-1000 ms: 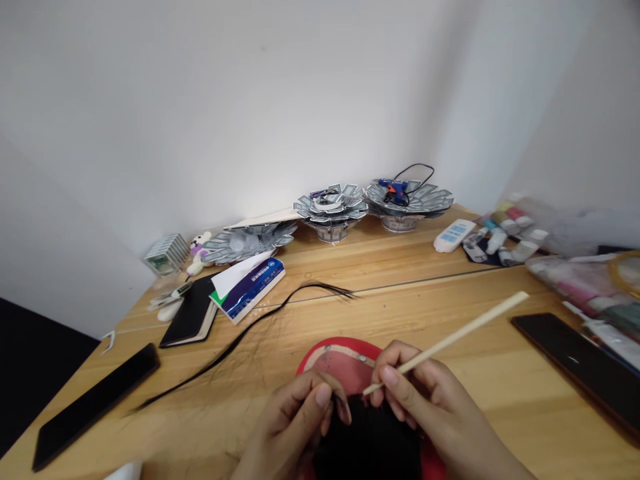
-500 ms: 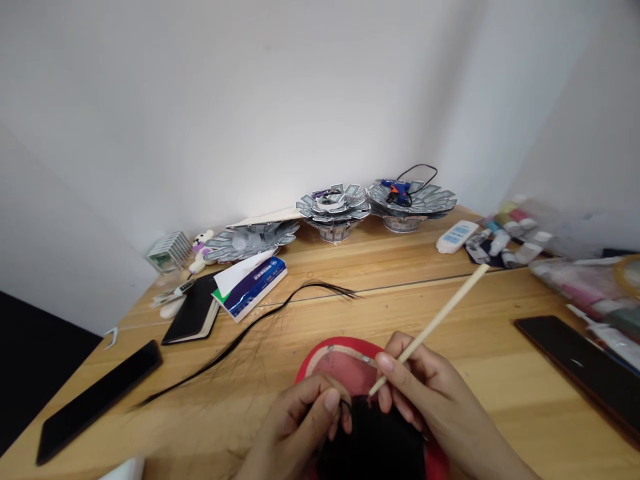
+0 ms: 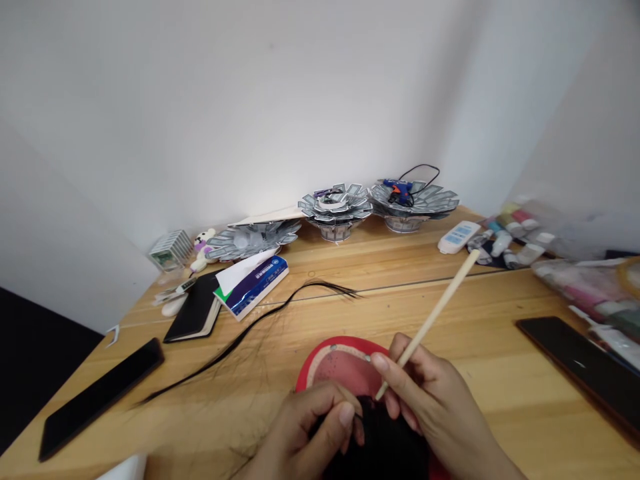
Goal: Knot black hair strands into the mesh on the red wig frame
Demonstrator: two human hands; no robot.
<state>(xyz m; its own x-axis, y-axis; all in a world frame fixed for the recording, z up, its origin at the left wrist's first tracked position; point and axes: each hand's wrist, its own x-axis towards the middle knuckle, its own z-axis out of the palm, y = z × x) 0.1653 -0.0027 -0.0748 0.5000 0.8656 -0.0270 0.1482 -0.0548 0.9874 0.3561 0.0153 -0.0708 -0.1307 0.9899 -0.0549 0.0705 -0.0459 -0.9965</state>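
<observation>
At the bottom middle is a red-rimmed form (image 3: 350, 371) with a pinkish inner surface, its near part covered by black hair (image 3: 383, 443). My right hand (image 3: 425, 387) pinches a pale wooden stick (image 3: 440, 307), whose lower tip touches the edge of the hair. Just left of that tip, my left hand (image 3: 320, 423) is closed, with thumb and forefinger pinching a thin dark strand. The strand's far end is lost against the black hair.
A long hair strand (image 3: 260, 324) lies left of centre. Behind it are a blue box (image 3: 257, 287) and black notebook (image 3: 193, 310). Phones (image 3: 103, 397) (image 3: 575, 367) flank the table (image 3: 500, 313). Silver petalled bowls (image 3: 336, 217), a remote (image 3: 459, 237) and bottles (image 3: 530, 250) stand farther back.
My left hand has moved slightly right, toward the stick's tip. The stick in my right hand has shifted a little and stands somewhat steeper.
</observation>
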